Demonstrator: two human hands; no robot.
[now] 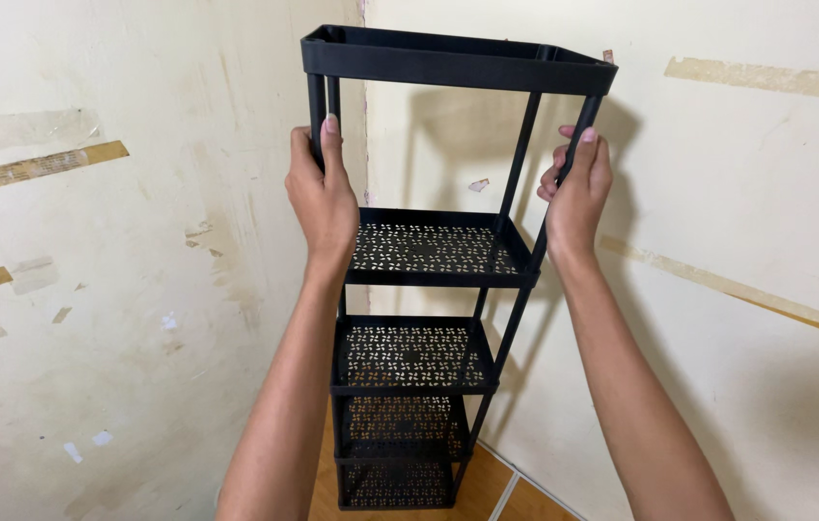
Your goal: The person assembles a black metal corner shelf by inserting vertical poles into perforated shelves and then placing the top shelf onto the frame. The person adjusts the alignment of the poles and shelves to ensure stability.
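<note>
A tall black plastic shelf rack (429, 251) with several perforated tiers stands in a room corner, seen from above. My left hand (323, 193) grips the front left upright post just under the top tier. My right hand (575, 188) is wrapped around the front right post at about the same height. The top tier's solid rim (448, 66) is above both hands. The lower shelves recede down to the floor between my forearms.
Cream walls meet in the corner (364, 145) right behind the rack, marked with tape strips (33, 169) and peeled patches. Orange-brown floor tiles (487, 492) show at the rack's base. A shadow of the rack falls on the right wall.
</note>
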